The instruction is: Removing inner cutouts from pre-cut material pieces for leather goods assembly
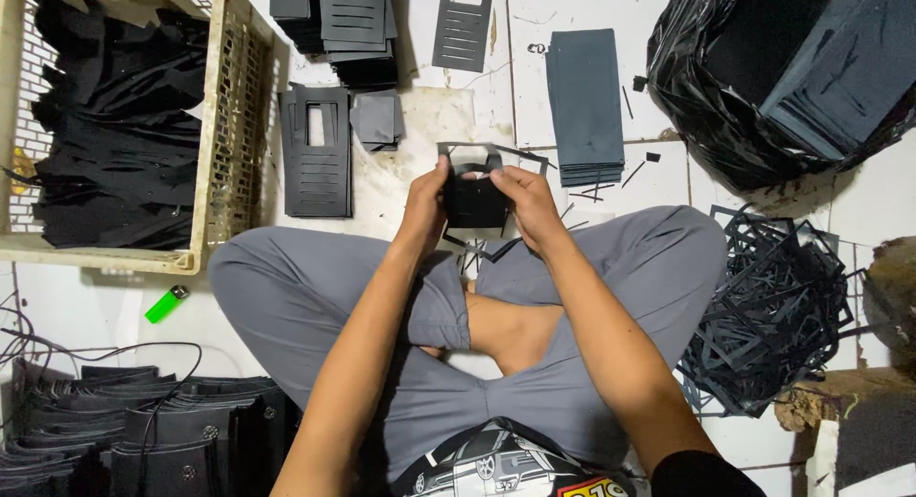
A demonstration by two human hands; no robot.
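I sit cross-legged on a white tiled floor. My left hand (426, 203) and my right hand (527, 203) both grip a small black die-cut sheet piece (474, 201), held between them above my knees. A thin cut-out frame part of the sheet (466, 154) sticks up past my fingers. Just beyond my hands on the floor lies a stack of slotted black sheets (316, 150).
A cream plastic crate (229, 134) of black pieces stands far left. Dark grey sheet stacks (584, 104) and more slotted stacks (353, 25) lie ahead. A black plastic bag (706, 96) holds sheets at top right. Offcut strips (773, 306) pile at right. A green lighter (166, 304) lies left.
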